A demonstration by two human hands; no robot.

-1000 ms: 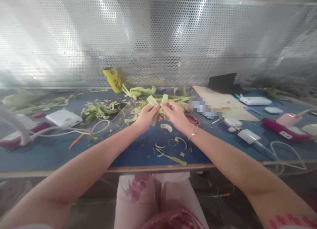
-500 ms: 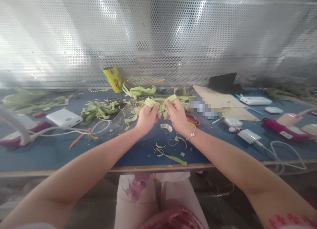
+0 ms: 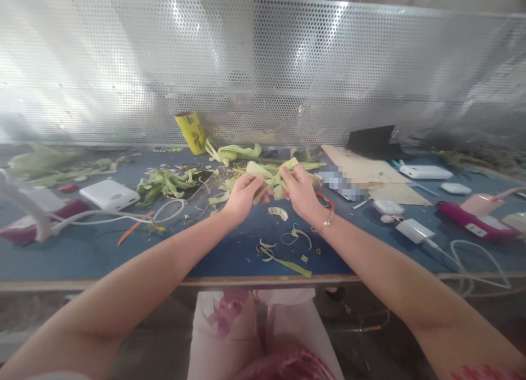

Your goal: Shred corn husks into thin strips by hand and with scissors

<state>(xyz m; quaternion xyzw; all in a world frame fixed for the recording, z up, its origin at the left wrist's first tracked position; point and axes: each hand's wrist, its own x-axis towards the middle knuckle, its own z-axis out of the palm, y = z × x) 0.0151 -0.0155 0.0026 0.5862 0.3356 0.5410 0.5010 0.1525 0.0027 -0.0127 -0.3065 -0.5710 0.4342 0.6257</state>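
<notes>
Both hands meet over the middle of the blue table, fingers closed on pale green leaves (image 3: 271,177). My left hand (image 3: 244,198) pinches their left side, thumb on top. On the other side my right hand (image 3: 302,192), with a thin bracelet at the wrist, grips a pale piece near its upper end. The fingers hide part of the leaves. Beneath the hands lies a short ribbed pale scrap (image 3: 278,213). Nearer the front edge are thin curled peelings and a green strip (image 3: 292,268). Behind the hands rests a larger pale green leaf bunch (image 3: 234,152).
A yellow tube (image 3: 191,133) stands before the perforated metal screen (image 3: 287,56). Left are a leaf pile (image 3: 164,183), a white box-shaped device (image 3: 109,194) and cables. Right are red-handled scissors (image 3: 326,200), partly hidden, cardboard (image 3: 400,193), a white charger (image 3: 414,231) and a magenta power strip (image 3: 476,223).
The hands stay together on the leaves. My right hand has shifted slightly right and its wrist has turned a little, and the held leaves sit more spread between the hands. The camera view has shifted slightly.
</notes>
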